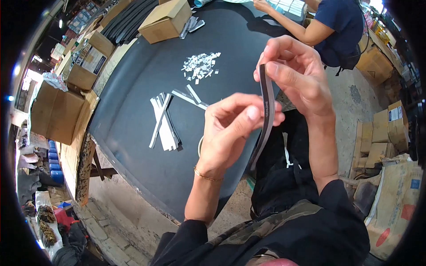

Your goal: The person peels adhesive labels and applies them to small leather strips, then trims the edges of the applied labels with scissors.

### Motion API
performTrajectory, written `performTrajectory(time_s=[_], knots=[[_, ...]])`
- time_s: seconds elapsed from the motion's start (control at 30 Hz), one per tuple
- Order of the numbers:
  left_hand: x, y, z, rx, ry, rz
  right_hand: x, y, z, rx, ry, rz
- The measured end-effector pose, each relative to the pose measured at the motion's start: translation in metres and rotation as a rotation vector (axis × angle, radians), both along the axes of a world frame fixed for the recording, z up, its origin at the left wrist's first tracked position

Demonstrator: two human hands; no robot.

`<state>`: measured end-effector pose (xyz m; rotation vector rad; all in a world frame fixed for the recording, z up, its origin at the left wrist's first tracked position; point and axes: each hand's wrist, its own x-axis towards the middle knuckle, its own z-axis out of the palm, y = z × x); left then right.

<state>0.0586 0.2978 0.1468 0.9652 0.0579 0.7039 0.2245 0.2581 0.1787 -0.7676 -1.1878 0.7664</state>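
A long dark strip with small pale lettering hangs in a slight curve between my hands. My right hand pinches its upper end between thumb and fingers. Lower down, my left hand has its thumb and fingers at the strip's middle, fingertips passing behind it. The strip's lower end dangles free beside the table edge. To the left of my left hand, a bundle of white and dark strips lies on the black table, one strip crossing over the others. Two or more loose strips lie near it.
Small white pieces form a pile on the table. A cardboard box stands at the back beside a few grey strips. Another person works at the far right side. Cartons stand on the floor at right.
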Motion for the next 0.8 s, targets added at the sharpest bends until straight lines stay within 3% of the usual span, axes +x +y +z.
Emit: performTrajectory(time_s=[0.13, 0.2, 0.47, 0.8], knots=[[0.001, 0.003, 0.003, -0.013, -0.011, 0.062, -0.006, -0.006, 0.0, -0.101, -0.053, 0.052], [0.0, 0.005, 0.003, -0.168, -0.107, 0.025, -0.011, -0.007, -0.001, -0.061, -0.108, 0.022], [-0.004, 0.007, 0.001, -0.156, -0.07, 0.022, -0.019, -0.01, 0.005, 0.0, -0.171, 0.04], [-0.004, 0.007, 0.0, -0.204, -0.078, -0.038, -0.019, -0.015, 0.015, -0.125, -0.208, 0.042]])
